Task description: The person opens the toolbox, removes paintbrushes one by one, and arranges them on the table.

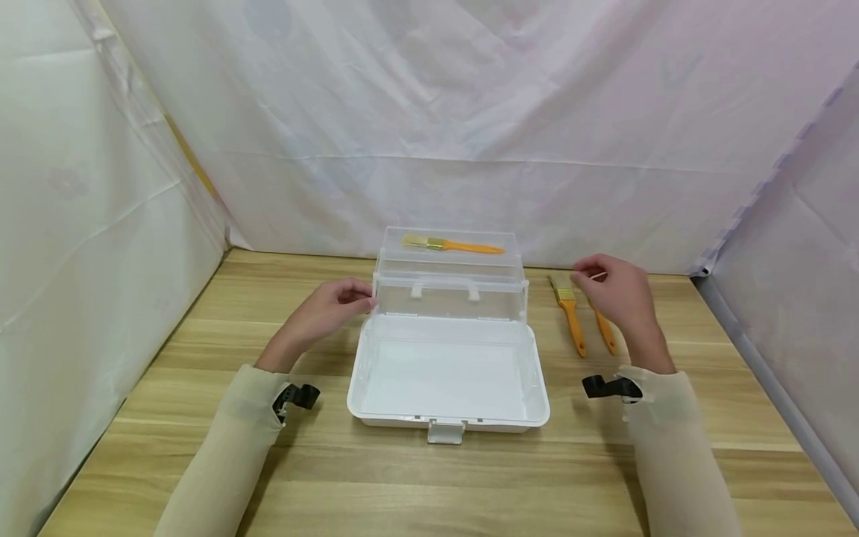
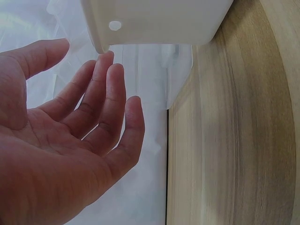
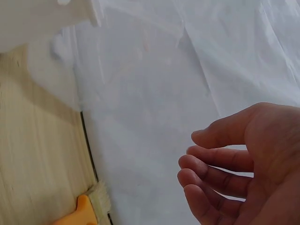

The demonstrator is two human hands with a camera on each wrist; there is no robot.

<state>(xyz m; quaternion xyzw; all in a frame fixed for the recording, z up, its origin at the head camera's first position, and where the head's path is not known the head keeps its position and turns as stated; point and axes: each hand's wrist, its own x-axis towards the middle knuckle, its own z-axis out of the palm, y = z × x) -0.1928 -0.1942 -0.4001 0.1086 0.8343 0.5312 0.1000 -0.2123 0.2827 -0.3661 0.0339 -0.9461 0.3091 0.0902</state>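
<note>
A white plastic box (image 1: 450, 373) stands with its clear lid (image 1: 450, 302) tipped back. One paintbrush (image 1: 463, 246) with an orange handle lies across the far part of that lid. My left hand (image 1: 329, 309) is beside the left hinge end of the box, its fingers loosely bent and holding nothing; in the left wrist view the fingertips (image 2: 107, 56) come right up to the box's corner. To the right, my right hand (image 1: 620, 294) hovers over two more brushes, a left one (image 1: 570, 321) and a right one (image 1: 605, 332) that it partly covers. Nothing is between its loosely curled fingers.
The wooden table (image 1: 376, 485) runs back to a pale cloth curtain (image 1: 436, 134). More cloth hangs along the left and right sides. At the box's front edge a latch (image 1: 446, 432) hangs down.
</note>
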